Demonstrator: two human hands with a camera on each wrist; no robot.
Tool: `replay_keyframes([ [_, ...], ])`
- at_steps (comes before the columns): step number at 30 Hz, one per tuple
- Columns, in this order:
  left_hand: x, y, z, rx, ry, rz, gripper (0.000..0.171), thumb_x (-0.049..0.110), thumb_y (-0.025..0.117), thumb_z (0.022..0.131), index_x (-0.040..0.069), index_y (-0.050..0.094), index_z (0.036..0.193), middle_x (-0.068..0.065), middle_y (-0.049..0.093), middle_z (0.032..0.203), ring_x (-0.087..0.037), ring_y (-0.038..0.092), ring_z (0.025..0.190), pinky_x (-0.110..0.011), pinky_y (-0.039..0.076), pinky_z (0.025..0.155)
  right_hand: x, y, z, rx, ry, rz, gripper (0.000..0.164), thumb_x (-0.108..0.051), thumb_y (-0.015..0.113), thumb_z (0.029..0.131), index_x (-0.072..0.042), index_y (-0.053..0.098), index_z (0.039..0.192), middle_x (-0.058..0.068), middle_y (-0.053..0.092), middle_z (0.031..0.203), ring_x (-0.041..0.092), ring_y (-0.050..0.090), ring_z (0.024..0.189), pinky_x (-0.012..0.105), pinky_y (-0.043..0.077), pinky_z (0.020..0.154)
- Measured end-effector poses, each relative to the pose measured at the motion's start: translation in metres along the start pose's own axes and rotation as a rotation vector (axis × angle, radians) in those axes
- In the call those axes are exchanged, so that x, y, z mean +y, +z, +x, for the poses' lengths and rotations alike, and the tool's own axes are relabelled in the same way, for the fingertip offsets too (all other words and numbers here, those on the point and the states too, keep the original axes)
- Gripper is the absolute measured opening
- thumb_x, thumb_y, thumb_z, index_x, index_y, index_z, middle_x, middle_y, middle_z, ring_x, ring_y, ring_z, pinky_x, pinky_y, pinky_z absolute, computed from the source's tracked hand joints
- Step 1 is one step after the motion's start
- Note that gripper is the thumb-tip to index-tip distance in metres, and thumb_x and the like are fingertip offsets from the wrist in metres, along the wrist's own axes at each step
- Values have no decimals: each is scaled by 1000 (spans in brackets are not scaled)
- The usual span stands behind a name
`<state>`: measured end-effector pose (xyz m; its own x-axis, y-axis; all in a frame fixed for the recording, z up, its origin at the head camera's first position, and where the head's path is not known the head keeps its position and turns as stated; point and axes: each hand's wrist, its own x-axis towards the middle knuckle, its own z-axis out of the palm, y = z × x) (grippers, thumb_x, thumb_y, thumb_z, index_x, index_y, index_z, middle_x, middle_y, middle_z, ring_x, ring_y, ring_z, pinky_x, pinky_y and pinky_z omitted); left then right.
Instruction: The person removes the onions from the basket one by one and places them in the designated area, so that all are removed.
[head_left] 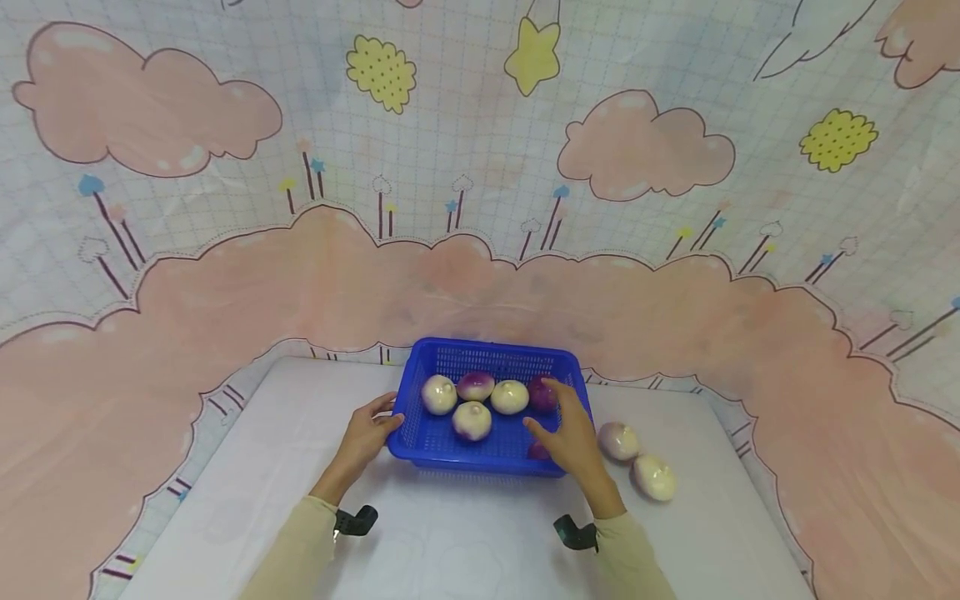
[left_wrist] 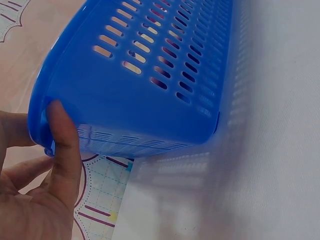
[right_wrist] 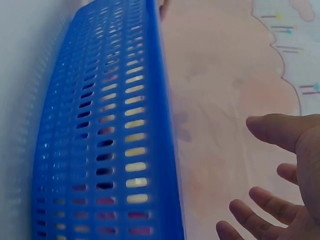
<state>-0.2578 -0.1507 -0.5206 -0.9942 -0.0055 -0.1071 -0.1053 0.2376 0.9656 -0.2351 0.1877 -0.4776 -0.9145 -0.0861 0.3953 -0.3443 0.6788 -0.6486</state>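
Note:
A blue plastic basket (head_left: 480, 463) with slotted sides sits on the table. My left hand (head_left: 367, 433) grips its left end, thumb and fingers pinching the rim (left_wrist: 37, 110). Inside lie several onions: a white one (head_left: 438, 395), a purple-topped one (head_left: 476, 385), another white one (head_left: 510, 397) and one in front (head_left: 472, 422). Over the basket's right end hovers my right hand (head_left: 576, 437), fingers spread and holding nothing. Close by its fingertips is a dark purple onion (head_left: 542, 393); the hand partly hides another purple onion (head_left: 537, 451) in the front right corner.
Two pale onions, one nearer the basket (head_left: 618, 442) and one closer to me (head_left: 654, 477), lie on the white table (head_left: 450, 533) right of the basket. Behind the table hangs a cloud-patterned cloth (head_left: 480, 283).

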Motion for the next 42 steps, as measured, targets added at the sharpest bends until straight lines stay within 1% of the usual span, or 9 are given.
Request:
replay_keyframes([
  [7, 0, 0, 0, -5, 5, -5, 55, 10, 59, 96, 2, 41, 147, -24, 51, 139, -30, 64, 112, -26, 58, 75, -5, 12, 12, -41, 12, 2, 72, -23, 81, 80, -12, 47, 142, 13, 55, 137, 32, 59, 119, 51, 48, 102],
  [11, 0, -1, -1, -2, -4, 3, 55, 10, 59, 96, 3, 41, 148, -24, 51, 139, -30, 64, 113, -27, 58, 75, -8, 19, 19, -84, 7, 33, 71, -21, 81, 80, -9, 46, 142, 17, 57, 132, 34, 60, 116, 49, 50, 99],
  [15, 1, 0, -2, 0, -4, 4, 55, 10, 59, 96, 3, 41, 148, -24, 52, 139, -30, 64, 113, -27, 58, 75, -13, 26, 24, -121, -2, 68, 70, -19, 79, 82, -5, 46, 141, 21, 55, 137, 38, 59, 118, 51, 51, 99],
  [23, 1, 0, -1, -4, -3, 10, 55, 10, 59, 97, 3, 40, 148, -24, 51, 140, -31, 63, 114, -29, 58, 78, -21, 44, 33, -201, 35, 93, 66, -20, 77, 84, -6, 46, 142, 20, 51, 141, 39, 57, 121, 52, 51, 97],
  [30, 2, 0, -2, -12, -8, 12, 56, 11, 59, 97, 2, 40, 148, -25, 50, 140, -33, 63, 115, -30, 59, 79, -23, 55, 40, -320, 87, 85, 69, -21, 78, 84, -5, 46, 142, 22, 54, 137, 39, 57, 121, 53, 49, 100],
  [33, 2, 0, -2, -7, -14, 21, 56, 12, 59, 97, 3, 40, 148, -24, 50, 141, -33, 63, 116, -29, 59, 79, -22, 60, 44, -386, 133, 130, 68, -21, 77, 85, -5, 45, 143, 23, 52, 140, 42, 55, 125, 54, 47, 102],
  [37, 1, 0, -2, -4, -12, 25, 56, 12, 58, 97, 4, 39, 149, -24, 50, 141, -34, 63, 116, -28, 58, 77, -21, 65, 51, -443, 214, 172, 67, -22, 76, 86, -8, 45, 144, 22, 52, 142, 45, 52, 128, 56, 46, 104],
  [40, 0, 0, -2, -8, -2, 20, 55, 12, 58, 97, 3, 39, 149, -24, 50, 140, -34, 63, 115, -28, 58, 77, -19, 66, 57, -487, 245, 147, 68, -23, 77, 85, -9, 46, 143, 23, 53, 140, 44, 52, 128, 56, 45, 105],
  [42, 0, 0, -2, -8, 0, 19, 55, 12, 58, 98, 3, 39, 148, -24, 51, 139, -34, 63, 114, -28, 58, 76, -19, 67, 61, -525, 257, 125, 68, -24, 78, 84, -9, 47, 142, 24, 54, 139, 42, 54, 126, 54, 47, 102],
])
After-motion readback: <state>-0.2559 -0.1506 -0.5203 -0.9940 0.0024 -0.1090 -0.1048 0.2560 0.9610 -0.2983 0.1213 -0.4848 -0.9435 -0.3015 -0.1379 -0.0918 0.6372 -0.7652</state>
